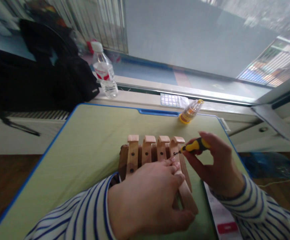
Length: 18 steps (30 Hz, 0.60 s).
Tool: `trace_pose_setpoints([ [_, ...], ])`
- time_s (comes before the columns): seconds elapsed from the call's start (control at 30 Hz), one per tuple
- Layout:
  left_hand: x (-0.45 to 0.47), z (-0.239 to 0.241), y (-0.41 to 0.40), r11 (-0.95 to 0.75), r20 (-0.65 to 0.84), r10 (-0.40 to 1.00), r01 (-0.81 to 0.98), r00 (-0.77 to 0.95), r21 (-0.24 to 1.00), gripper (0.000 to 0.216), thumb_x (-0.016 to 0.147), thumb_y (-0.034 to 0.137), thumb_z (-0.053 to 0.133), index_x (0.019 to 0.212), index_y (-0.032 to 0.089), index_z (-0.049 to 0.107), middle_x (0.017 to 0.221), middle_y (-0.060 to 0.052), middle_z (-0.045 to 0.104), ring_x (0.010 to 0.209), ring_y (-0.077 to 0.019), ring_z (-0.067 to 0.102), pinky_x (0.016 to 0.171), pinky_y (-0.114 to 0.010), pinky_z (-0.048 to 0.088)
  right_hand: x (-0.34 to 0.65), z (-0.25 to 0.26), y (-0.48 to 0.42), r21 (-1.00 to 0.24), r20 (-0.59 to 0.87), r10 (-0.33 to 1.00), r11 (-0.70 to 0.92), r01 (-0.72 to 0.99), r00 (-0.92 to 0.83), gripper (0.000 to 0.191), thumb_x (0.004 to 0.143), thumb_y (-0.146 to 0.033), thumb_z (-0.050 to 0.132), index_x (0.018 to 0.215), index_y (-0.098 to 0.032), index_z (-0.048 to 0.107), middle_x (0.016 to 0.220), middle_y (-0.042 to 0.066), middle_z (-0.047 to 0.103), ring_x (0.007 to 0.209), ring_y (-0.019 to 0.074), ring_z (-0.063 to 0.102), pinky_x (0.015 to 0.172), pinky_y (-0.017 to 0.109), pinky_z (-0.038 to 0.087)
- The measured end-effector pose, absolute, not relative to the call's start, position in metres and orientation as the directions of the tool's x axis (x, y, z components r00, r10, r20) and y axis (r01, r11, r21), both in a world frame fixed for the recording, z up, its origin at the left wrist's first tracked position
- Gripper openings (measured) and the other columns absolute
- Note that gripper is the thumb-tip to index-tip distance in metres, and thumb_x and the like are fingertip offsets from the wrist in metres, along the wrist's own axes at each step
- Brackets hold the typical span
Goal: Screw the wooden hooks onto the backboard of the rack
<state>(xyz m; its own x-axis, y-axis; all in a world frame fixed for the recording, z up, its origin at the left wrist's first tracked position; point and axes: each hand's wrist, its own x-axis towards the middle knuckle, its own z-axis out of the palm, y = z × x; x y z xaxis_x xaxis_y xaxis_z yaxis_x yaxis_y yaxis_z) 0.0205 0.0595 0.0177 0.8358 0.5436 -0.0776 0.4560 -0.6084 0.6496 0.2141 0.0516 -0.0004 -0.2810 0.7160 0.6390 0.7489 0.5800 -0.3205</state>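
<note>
Where a green table [84, 140] with a blue rim meets a window sill, a person in blue-and-white striped sleeves works on a wooden rack [137, 150] lying flat near the table's middle, just ahead of the wearer. A black bag [34, 83] slumps on the sill at far left. The rack has four pale slats set side by side on darker crosspieces, each slat dotted with dark screw holes and ending in a hooked top; their long axes run away from the person, hooks toward the window. The left hand [150, 200] covers the rack's near end, fingers curled shut around the rightmost slat. The right hand [215, 166] pinches the handle of a small yellow-and-black screwdriver [195, 146] between thumb and fingertips. The tool lies crosswise, left to right, its tip pointing left and touching the rightmost slat just below the hook. A clear water bottle [106, 71] stands on the sill, a printed sheet [222, 213] lies under the right wrist, and a yellow-capped bit case [191, 111] rests at the table's far edge.
</note>
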Motion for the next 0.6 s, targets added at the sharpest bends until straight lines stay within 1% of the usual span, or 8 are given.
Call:
trace_pose_setpoints([
  [0.07,0.020,0.018,0.059,-0.610,-0.076,0.547,0.459,0.834,0.646,0.033,0.071,0.046,0.054,0.089,0.020,0.064,0.094,-0.007,0.064,0.093,-0.0258,0.058,0.089,-0.036,0.043,0.214,-0.003,0.052,-0.358,0.637,0.730,0.563,0.745,-0.246,0.070,0.071,-0.013,0.065,0.130,-0.025,0.028,0.100,0.006,0.059,0.076,0.0166,0.062,0.056,0.030,0.055],
  [0.13,0.020,0.018,0.060,-0.613,-0.077,0.544,0.458,0.836,0.644,0.032,0.071,0.045,0.054,0.088,0.020,0.065,0.094,-0.007,0.064,0.093,-0.0259,0.058,0.089,-0.037,0.043,0.213,-0.005,0.051,-0.437,0.613,0.762,0.547,0.714,-0.209,0.070,0.071,-0.011,0.064,0.128,-0.026,0.027,0.106,0.007,0.059,0.077,0.0163,0.062,0.054,0.029,0.053],
  [0.2,0.020,0.019,0.060,-0.613,-0.078,0.545,0.460,0.835,0.642,0.032,0.071,0.045,0.053,0.089,0.020,0.065,0.094,-0.007,0.064,0.093,-0.0261,0.058,0.089,-0.037,0.043,0.213,-0.007,0.050,-0.501,0.588,0.787,0.536,0.680,-0.187,0.070,0.071,-0.009,0.063,0.128,-0.026,0.026,0.105,0.006,0.060,0.075,0.0154,0.062,0.053,0.029,0.052],
  [0.27,0.020,0.020,0.060,-0.611,-0.082,0.544,0.461,0.835,0.644,0.033,0.071,0.046,0.053,0.090,0.020,0.065,0.094,-0.007,0.064,0.093,-0.0263,0.058,0.089,-0.037,0.043,0.214,-0.007,0.050,-0.519,0.584,0.792,0.531,0.669,-0.175,0.072,0.070,-0.009,0.064,0.129,-0.026,0.026,0.100,0.005,0.062,0.070,0.0145,0.060,0.052,0.029,0.051],
  [0.33,0.020,0.021,0.060,-0.608,-0.087,0.544,0.463,0.835,0.645,0.035,0.071,0.047,0.053,0.090,0.020,0.064,0.095,-0.007,0.064,0.093,-0.0264,0.058,0.089,-0.036,0.043,0.214,-0.006,0.051,-0.507,0.583,0.790,0.537,0.674,-0.190,0.074,0.070,-0.009,0.064,0.131,-0.026,0.025,0.098,0.005,0.063,0.066,0.0139,0.059,0.052,0.030,0.051],
  [0.47,0.020,0.020,0.059,-0.604,-0.085,0.550,0.466,0.831,0.647,0.037,0.071,0.047,0.054,0.093,0.020,0.064,0.095,-0.008,0.064,0.094,-0.0266,0.058,0.089,-0.037,0.043,0.215,0.002,0.052,-0.421,0.558,0.774,0.574,0.703,-0.298,0.076,0.072,-0.010,0.063,0.135,-0.026,0.024,0.099,0.005,0.063,0.062,0.0129,0.057,0.052,0.031,0.051],
  [0.6,0.019,0.016,0.059,-0.619,-0.066,0.543,0.452,0.837,0.642,0.036,0.072,0.046,0.052,0.092,0.018,0.064,0.096,-0.008,0.064,0.095,-0.0268,0.057,0.090,-0.037,0.042,0.215,0.006,0.051,-0.386,0.541,0.767,0.590,0.709,-0.344,0.077,0.072,-0.008,0.060,0.137,-0.022,0.022,0.103,0.008,0.062,0.070,0.0152,0.060,0.057,0.032,0.052],
])
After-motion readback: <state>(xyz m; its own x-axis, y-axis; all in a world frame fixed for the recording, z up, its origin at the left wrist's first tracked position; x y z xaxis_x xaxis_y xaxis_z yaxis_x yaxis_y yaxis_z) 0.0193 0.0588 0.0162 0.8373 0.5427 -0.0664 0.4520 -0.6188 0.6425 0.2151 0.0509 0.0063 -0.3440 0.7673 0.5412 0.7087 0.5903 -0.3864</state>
